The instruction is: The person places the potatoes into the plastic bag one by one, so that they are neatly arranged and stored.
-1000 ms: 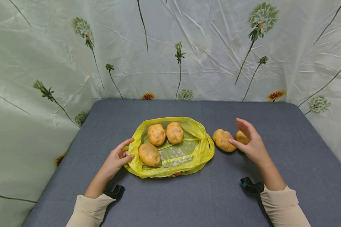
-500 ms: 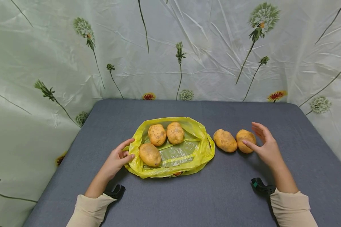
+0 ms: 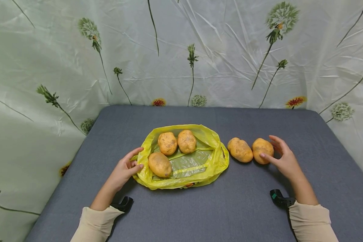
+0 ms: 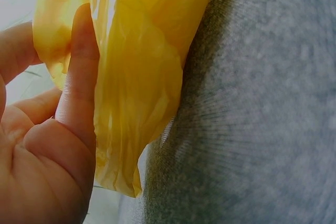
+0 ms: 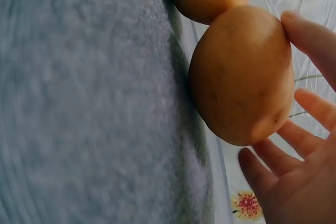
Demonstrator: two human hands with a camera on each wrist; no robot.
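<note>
A yellow plastic bag (image 3: 219, 163) lies with its mouth spread wide, and inside it are three potatoes: one at back left (image 3: 167, 143), one at back right (image 3: 186, 141) and one in front (image 3: 160, 164). My left hand (image 3: 125, 170) holds the bag's left rim; in the left wrist view the thumb (image 4: 81, 77) lies against the yellow plastic, other fingers behind. Right of the bag lie two more potatoes side by side, a nearer one (image 3: 240, 150) and a farther one (image 3: 262, 151). My right hand (image 3: 284, 160) curves loosely about that farther potato, fingers spread, thumb at its near side.
A dark grey cloth covers the table (image 3: 199, 215). Behind it and along the left hangs a pale curtain (image 3: 224, 47) printed with dandelions. A black wrist device (image 3: 281, 198) sits below my right hand, another (image 3: 124, 204) below my left.
My right hand has moved right, from over the two loose potatoes to the farther one's right side, then lowered closer to it. The left hand, bag and potatoes have stayed in place.
</note>
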